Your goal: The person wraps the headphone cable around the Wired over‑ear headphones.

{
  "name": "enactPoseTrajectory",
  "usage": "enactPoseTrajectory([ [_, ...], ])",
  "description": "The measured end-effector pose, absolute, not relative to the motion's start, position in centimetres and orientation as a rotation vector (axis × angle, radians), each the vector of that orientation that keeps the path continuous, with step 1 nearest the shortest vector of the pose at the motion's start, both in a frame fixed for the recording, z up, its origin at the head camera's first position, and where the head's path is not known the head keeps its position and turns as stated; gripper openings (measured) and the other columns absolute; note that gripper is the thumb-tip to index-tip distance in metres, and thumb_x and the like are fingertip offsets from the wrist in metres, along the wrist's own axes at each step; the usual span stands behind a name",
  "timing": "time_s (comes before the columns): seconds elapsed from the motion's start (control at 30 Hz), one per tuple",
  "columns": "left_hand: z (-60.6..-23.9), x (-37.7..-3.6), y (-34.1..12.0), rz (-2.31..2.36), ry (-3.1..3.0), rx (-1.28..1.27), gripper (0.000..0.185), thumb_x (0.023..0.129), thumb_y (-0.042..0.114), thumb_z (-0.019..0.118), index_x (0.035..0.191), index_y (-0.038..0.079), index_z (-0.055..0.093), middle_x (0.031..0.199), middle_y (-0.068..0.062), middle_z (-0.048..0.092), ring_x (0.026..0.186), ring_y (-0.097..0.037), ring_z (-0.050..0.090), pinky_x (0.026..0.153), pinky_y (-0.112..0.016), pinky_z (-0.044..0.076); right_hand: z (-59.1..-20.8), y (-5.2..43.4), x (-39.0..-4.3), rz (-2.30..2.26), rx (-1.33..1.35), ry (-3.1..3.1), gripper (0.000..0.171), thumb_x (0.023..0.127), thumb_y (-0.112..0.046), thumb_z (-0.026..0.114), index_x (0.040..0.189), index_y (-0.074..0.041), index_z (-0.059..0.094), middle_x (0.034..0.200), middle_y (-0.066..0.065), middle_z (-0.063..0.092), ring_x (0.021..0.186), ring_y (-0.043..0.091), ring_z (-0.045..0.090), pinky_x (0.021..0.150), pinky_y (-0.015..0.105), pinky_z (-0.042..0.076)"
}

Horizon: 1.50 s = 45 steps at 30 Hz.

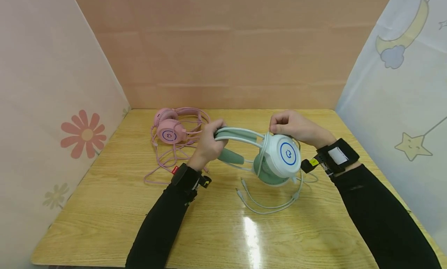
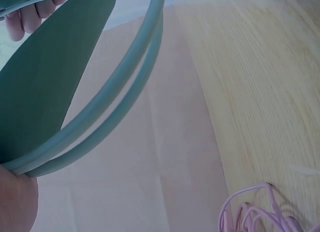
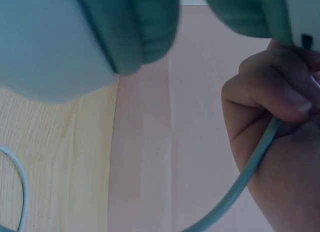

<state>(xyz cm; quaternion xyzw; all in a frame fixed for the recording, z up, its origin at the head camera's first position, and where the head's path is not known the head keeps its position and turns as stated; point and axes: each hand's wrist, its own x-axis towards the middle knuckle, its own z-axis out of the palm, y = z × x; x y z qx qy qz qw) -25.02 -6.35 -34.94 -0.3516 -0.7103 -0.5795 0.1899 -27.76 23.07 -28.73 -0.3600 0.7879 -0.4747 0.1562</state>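
Observation:
A pair of green-and-white headphones [image 1: 288, 154] is held up over the table, its headband toward the left. My left hand [image 1: 210, 143] grips the headband, and the left wrist view shows the green band pad [image 2: 55, 77] and two thin hoops rising from that grip. Behind the ear cups, my right hand [image 1: 297, 125] pinches the pale green cable [image 3: 240, 184] between thumb and curled fingers. Some of the cable is wrapped around the band beside the near ear cup. Its split end with two plugs [image 1: 241, 191] hangs low or lies on the table in front.
Pink headphones [image 1: 172, 131] lie at the back left of the wooden table [image 1: 104, 207], their pink cable [image 1: 158, 166] in loose loops around them. A peach backdrop [image 1: 227, 51] rises behind, with patterned cloth panels at both sides.

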Motion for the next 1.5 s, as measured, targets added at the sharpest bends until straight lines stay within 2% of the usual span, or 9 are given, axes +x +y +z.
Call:
enactPoseTrajectory([
  [0.27, -35.2, -25.3, -6.7, -1.809, -1.926, -0.928, 0.009, 0.076, -0.003, 0.042, 0.073, 0.005, 0.038, 0.060, 0.003, 0.027, 0.051, -0.012, 0.020, 0.054, -0.029, 0.023, -30.2, 23.2, -28.1, -1.517, -0.979, 2.166, 0.026, 0.106, -0.017, 0.053, 0.086, -0.004, 0.064, 0.080, 0.004, 0.057, 0.073, 0.020, 0.052, 0.067, 0.029, 0.048],
  [0.5, -35.1, -25.4, -6.6, -1.923, -1.915, -0.870, 0.011, 0.081, 0.001, 0.042, 0.072, 0.007, 0.039, 0.055, -0.001, 0.031, 0.046, -0.015, 0.025, 0.050, -0.029, 0.023, -31.3, 22.8, -27.8, -1.613, -0.928, 2.164, 0.008, 0.097, -0.010, 0.065, 0.093, -0.006, 0.069, 0.082, 0.003, 0.064, 0.075, 0.017, 0.056, 0.067, 0.029, 0.051],
  [0.6, -35.2, -25.4, -6.5, -1.955, -1.913, -0.852, 0.013, 0.081, -0.001, 0.041, 0.072, 0.008, 0.038, 0.054, 0.001, 0.031, 0.045, -0.014, 0.025, 0.049, -0.028, 0.022, -32.0, 22.9, -27.8, -1.624, -0.982, 2.149, 0.009, 0.098, -0.015, 0.067, 0.096, -0.007, 0.070, 0.084, 0.003, 0.063, 0.075, 0.017, 0.055, 0.068, 0.029, 0.050],
  [0.87, -34.9, -25.4, -6.5, -1.958, -1.916, -0.768, 0.014, 0.081, -0.002, 0.042, 0.072, 0.008, 0.041, 0.052, 0.003, 0.033, 0.042, -0.011, 0.027, 0.045, -0.026, 0.023, -33.3, 23.2, -27.5, -1.670, -1.067, 2.141, 0.021, 0.100, -0.034, 0.061, 0.092, -0.016, 0.068, 0.080, -0.003, 0.060, 0.072, 0.011, 0.054, 0.067, 0.028, 0.050],
  [1.03, -35.0, -25.5, -6.7, -1.979, -1.936, -0.735, 0.015, 0.081, -0.004, 0.041, 0.072, 0.008, 0.042, 0.051, 0.003, 0.033, 0.043, -0.012, 0.028, 0.047, -0.027, 0.024, -34.4, 23.5, -27.8, -1.708, -1.027, 2.114, 0.022, 0.100, -0.036, 0.061, 0.102, -0.016, 0.068, 0.088, -0.001, 0.062, 0.080, 0.013, 0.056, 0.073, 0.029, 0.051],
  [1.13, -35.0, -25.5, -6.9, -2.009, -1.933, -0.708, 0.015, 0.082, -0.003, 0.041, 0.073, 0.008, 0.042, 0.052, 0.001, 0.033, 0.044, -0.014, 0.027, 0.049, -0.029, 0.024, -35.4, 23.9, -28.1, -1.775, -0.968, 2.022, 0.016, 0.105, -0.025, 0.056, 0.105, -0.015, 0.069, 0.090, -0.001, 0.064, 0.082, 0.012, 0.057, 0.075, 0.029, 0.053],
  [1.27, -35.1, -25.6, -7.1, -2.032, -1.927, -0.699, 0.013, 0.083, 0.000, 0.042, 0.074, 0.009, 0.043, 0.053, 0.001, 0.033, 0.045, -0.015, 0.026, 0.050, -0.030, 0.023, -36.5, 24.2, -28.3, -1.881, -0.855, 1.925, 0.021, 0.109, -0.014, 0.046, 0.113, -0.017, 0.066, 0.099, -0.003, 0.064, 0.090, 0.011, 0.058, 0.082, 0.029, 0.053],
  [1.4, -35.1, -25.6, -7.1, -2.065, -1.894, -0.703, 0.013, 0.083, 0.000, 0.041, 0.073, 0.008, 0.042, 0.052, 0.002, 0.032, 0.044, -0.013, 0.025, 0.048, -0.029, 0.022, -36.9, 24.4, -27.9, -1.902, -0.725, 1.959, 0.025, 0.110, -0.019, 0.043, 0.127, -0.025, 0.061, 0.116, -0.005, 0.061, 0.108, 0.012, 0.053, 0.093, 0.031, 0.048],
  [1.5, -34.9, -25.7, -6.9, -2.110, -1.849, -0.708, 0.014, 0.084, -0.001, 0.041, 0.073, 0.008, 0.041, 0.053, 0.004, 0.029, 0.043, -0.013, 0.022, 0.047, -0.029, 0.020, -37.2, 24.7, -27.4, -1.886, -0.598, 1.981, 0.026, 0.111, -0.025, 0.041, 0.127, -0.034, 0.059, 0.123, -0.009, 0.057, 0.117, 0.012, 0.046, 0.099, 0.032, 0.041],
])
